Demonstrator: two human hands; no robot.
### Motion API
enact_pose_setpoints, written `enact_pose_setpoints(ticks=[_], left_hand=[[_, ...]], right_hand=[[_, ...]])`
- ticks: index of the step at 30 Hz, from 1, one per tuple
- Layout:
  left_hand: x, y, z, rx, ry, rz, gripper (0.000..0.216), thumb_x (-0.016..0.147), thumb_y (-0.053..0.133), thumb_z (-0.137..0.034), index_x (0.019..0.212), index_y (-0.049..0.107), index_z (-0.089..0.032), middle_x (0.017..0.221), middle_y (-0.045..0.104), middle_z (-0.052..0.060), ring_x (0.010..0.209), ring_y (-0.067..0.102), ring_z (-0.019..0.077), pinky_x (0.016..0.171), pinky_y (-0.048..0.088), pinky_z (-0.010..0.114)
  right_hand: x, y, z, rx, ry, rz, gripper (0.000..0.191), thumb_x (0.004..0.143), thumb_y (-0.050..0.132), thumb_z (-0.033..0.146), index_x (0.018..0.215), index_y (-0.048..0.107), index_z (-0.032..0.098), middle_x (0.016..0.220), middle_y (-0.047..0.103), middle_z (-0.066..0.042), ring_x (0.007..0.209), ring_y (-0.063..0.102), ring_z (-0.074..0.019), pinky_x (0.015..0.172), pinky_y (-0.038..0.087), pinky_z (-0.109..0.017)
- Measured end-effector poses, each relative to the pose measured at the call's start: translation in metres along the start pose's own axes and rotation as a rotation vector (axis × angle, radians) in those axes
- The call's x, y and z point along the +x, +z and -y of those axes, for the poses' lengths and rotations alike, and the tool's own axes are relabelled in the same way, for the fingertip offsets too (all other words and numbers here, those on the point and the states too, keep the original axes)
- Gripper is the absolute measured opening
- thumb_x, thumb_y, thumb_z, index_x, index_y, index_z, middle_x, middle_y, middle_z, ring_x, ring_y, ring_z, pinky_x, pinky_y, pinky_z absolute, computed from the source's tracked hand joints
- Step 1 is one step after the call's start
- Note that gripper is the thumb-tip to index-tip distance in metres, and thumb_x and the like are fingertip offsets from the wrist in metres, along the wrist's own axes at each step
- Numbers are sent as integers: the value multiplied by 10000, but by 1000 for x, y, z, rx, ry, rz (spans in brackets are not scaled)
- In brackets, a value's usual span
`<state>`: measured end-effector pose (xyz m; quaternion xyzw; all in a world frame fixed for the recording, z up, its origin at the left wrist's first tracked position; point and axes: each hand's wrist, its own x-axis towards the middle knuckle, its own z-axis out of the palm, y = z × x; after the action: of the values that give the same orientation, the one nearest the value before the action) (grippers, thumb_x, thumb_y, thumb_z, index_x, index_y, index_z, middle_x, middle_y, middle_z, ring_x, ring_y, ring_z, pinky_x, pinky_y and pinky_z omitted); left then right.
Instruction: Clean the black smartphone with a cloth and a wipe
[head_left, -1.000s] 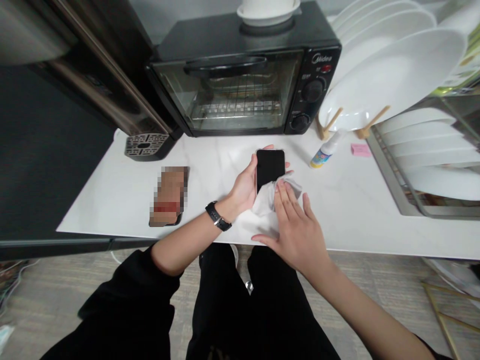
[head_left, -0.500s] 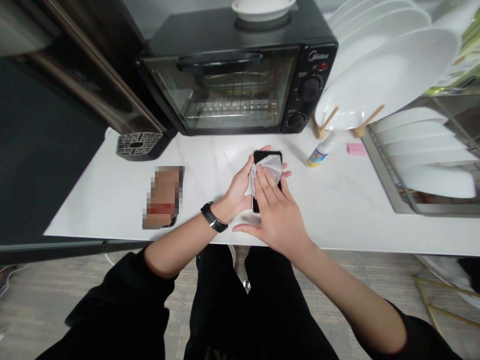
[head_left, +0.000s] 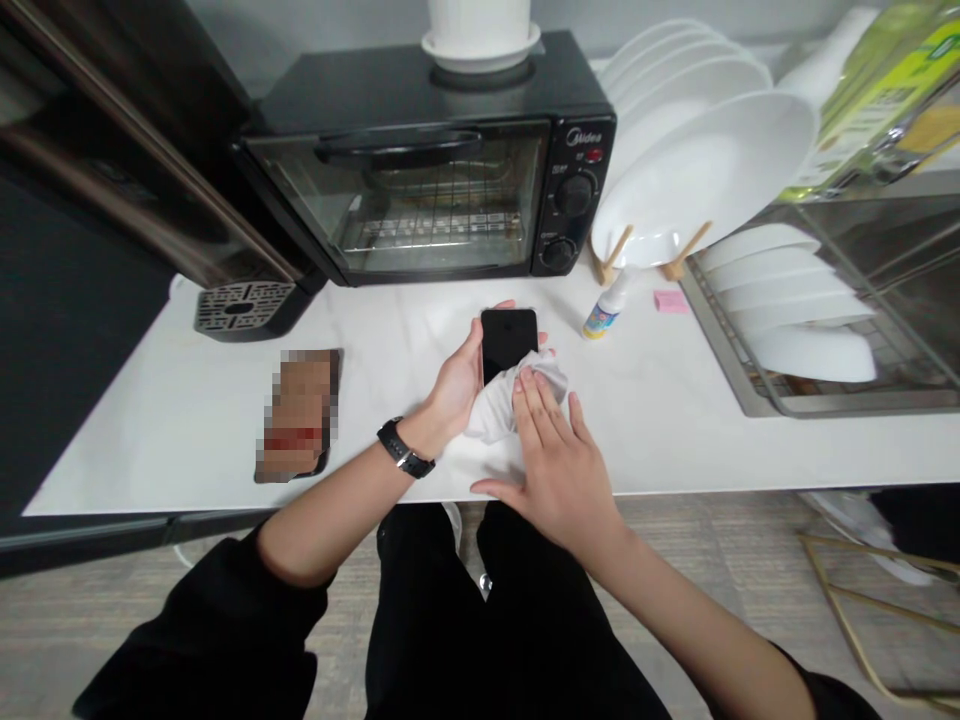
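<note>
My left hand (head_left: 450,385), with a black watch on its wrist, grips a black phone (head_left: 508,340) by its edges above the white counter (head_left: 675,420). The dark screen faces up. My right hand (head_left: 559,460) lies flat with fingers together, pressing a white cloth (head_left: 495,405) against the lower end of the phone. The upper half of the screen is uncovered.
A second phone (head_left: 298,412) lies on the counter to the left. A small spray bottle (head_left: 606,305) and a pink pad (head_left: 670,301) lie beyond the hands. A black toaster oven (head_left: 427,170) stands behind, white plates (head_left: 697,180) in a rack to its right, a dish rack (head_left: 810,330) further right.
My right hand slid the cloth down the screen from the phone's top to its lower end, after an upward stroke before that. The view shifted, so everything sits further left.
</note>
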<state>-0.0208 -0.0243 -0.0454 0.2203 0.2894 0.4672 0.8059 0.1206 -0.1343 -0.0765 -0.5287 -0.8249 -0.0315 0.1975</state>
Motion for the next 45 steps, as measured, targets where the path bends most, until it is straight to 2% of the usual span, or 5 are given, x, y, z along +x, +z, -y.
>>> enact_pose_setpoints(ticks=[12,18,24,30,45], left_hand=[[6,8,-1,-158,-94,-143,645,1121,400,-525,1682,437,-209,1505,717,57,1579,537,245,1401,384,405],[-1,4,-2,-98,-67,-29,571,1104,446,-549,1654,460,-396,1507,713,55,1365,725,295,1295,506,549],[0,-2,-2,54,-12,25,621,1105,363,-593,1681,412,-368,1365,774,123,1182,803,312,1274,485,615],[0,2,-2,40,7,7,593,1108,369,-580,1648,466,-354,1363,775,118,1156,805,286,1305,452,588],[10,3,2,-97,-59,-105,591,1121,410,-511,1581,566,-175,1474,734,81,1568,549,237,1411,349,397]], right_hand=[[85,8,-19,102,-3,-4,1175,971,370,884,1705,255,-25,1824,196,-203,1728,249,-358,1417,269,-612],[43,6,5,128,-116,11,1203,940,381,921,1650,375,-50,1778,326,-222,1695,331,-352,1404,307,-585],[-12,-3,21,22,-150,44,1200,918,308,949,1650,406,3,1769,368,-171,1651,410,-307,1357,365,-507],[-25,-8,14,-27,-45,44,1210,913,295,950,1700,308,31,1798,314,-138,1664,381,-290,1353,355,-502],[76,4,-25,130,71,33,1119,1000,350,846,1710,248,-13,1827,180,-214,1735,223,-361,1419,227,-635]])
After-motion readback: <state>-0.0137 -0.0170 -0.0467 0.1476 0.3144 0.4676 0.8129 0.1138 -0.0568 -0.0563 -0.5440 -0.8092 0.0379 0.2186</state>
